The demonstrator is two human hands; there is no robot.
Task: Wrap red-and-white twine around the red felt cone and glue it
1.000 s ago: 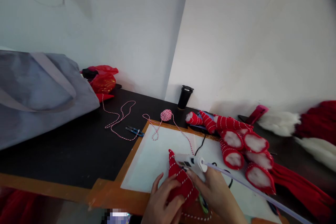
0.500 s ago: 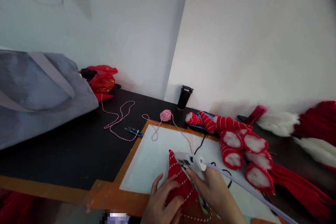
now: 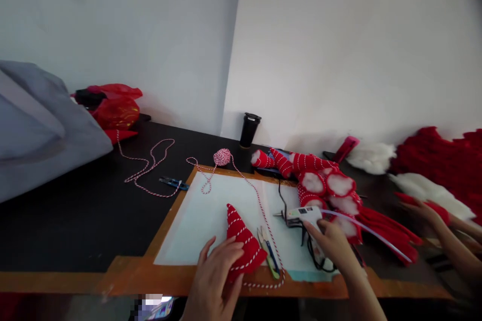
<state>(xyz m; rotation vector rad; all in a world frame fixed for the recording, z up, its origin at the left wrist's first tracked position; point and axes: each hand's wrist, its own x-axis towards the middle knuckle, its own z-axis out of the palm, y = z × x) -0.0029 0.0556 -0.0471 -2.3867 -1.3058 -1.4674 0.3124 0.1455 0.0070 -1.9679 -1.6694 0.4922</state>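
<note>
Left hand (image 3: 218, 278): one, clamped between thumb and fingers on the base of a cord-wound red cone (image 3: 246, 251), tip pointing away.
Right hand (image 3: 333, 243): one, well apart from the left, at the rear of a white glue gun (image 3: 307, 213); whether it grips the handle, cannot tell.
Changes from the earlier frames: gun, then at the cone, now well to its right; green-handled snips (image 3: 269, 256), then mostly covered by the right hand, now in plain sight between the hands; another person's hands (image 3: 425, 210) now in view, far right, at red fabric.
Edges: brown taped border (image 3: 169, 278) of the counter (image 3: 75, 230), beneath the left wrist and right forearm.
Room: white sheet (image 3: 192, 225) stretches ahead of the left hand to the cord ball (image 3: 222, 157); striped cord and snips occupy the gap between hands; stuffed red cones (image 3: 320, 188) crowd the space beyond the right hand.
</note>
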